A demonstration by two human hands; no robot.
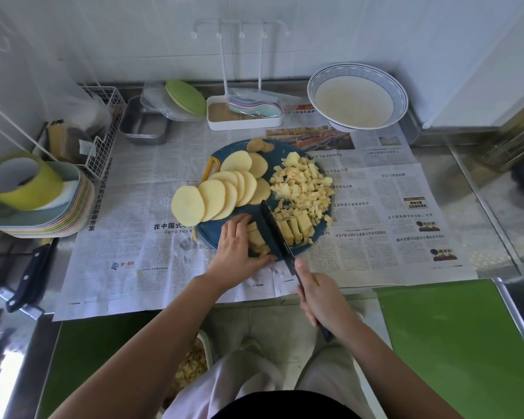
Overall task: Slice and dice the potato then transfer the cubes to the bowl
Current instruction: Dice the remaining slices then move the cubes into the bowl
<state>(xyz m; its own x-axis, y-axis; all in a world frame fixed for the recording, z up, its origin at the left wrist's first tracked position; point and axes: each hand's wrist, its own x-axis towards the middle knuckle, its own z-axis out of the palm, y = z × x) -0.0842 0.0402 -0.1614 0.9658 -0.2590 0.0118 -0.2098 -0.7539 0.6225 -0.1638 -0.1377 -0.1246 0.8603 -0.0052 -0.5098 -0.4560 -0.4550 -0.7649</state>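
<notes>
my left hand [236,246] clamps potato strips [294,226] on blue cutting board [212,234]; my right hand [321,300] grips knife [274,231], blade down among strips. slices [221,192] fanned left, cubes [303,182] heaped right. board on newspaper [152,207] over steel tabletop [481,207]. bowl [401,89] far right, by white tiled wall [133,40]. second knife [31,276] at left edge.

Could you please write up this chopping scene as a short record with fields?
left hand: holds the potato strips steady on the cutting board
right hand: grips the knife, blade across the strips
slices: fanned, uncut, on the board's left side
cubes: piled on the board's right side
bowl: back right, apart from the board
</notes>
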